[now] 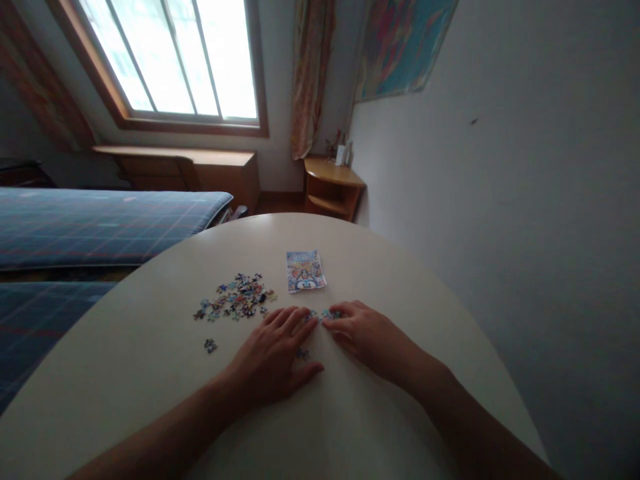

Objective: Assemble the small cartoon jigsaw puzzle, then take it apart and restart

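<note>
My left hand [280,350] lies flat on the table with its thumb spread. Its fingertips rest against a small joined strip of jigsaw puzzle pieces [313,315]. From the other side, my right hand [367,331] has its fingers closed on a jigsaw puzzle piece [330,313] at the right end of the strip; the fingers partly cover it. Under the arch between my left thumb and index finger is another puzzle piece cluster [303,354], partly hidden. A heap of loose puzzle pieces [243,297] spreads beyond my left hand, and a small cluster [211,345] lies apart on the left.
Past my hands lies a printed picture sheet [306,273] on the round white table [380,267]. A plaid-covered bed [100,227] stands beyond the table's left edge. A wooden corner shelf [333,172] is behind, and a white wall [500,200] runs along the right.
</note>
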Motion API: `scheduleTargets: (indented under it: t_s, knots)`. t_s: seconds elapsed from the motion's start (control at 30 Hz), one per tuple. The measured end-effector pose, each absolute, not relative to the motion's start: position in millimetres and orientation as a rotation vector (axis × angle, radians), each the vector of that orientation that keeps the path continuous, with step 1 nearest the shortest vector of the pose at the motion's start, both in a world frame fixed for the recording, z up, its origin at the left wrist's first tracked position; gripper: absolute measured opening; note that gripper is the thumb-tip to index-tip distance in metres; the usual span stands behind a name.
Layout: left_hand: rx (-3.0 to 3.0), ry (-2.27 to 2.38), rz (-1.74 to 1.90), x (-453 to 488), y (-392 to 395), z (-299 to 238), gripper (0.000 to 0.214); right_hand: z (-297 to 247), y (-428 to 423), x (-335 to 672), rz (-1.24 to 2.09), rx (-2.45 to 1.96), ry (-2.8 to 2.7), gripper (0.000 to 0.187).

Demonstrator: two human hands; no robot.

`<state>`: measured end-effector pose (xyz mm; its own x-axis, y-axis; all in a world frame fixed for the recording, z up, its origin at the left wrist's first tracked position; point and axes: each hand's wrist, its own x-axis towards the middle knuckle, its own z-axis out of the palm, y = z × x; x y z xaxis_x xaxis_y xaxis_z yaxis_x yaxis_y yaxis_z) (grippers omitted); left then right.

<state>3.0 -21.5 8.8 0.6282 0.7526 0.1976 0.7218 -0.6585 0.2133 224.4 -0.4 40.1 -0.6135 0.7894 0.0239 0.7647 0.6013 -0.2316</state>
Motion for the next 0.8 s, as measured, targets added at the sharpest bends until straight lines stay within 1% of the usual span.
scheduleTargets:
  t_s: [0.23,0.53,0.7,0.8]
  knots:
    - [2.713,1.206,0.438,-0.2,-21.5,6.8,0.058,43.0,-4.9,219.2,0.262,-1.347,-2.727,0.03]
    - [2.683,1.181,0.477,-1.2,-19.5,5.8,0.058,39.4,-5.1,214.4,0.255,-1.311,-2.685,0.023]
    - [2.681,1.168,0.518,-0.3,-18.4,6.3,0.05,33.3,0.5,216.0,0.187,-1.256,-2.64,0.021]
    - [2.682,1.16,0.519,-0.6,-18.6,6.9,0.048,29.5,6.1,219.0,0.2,-1.206,-2.621,0.019]
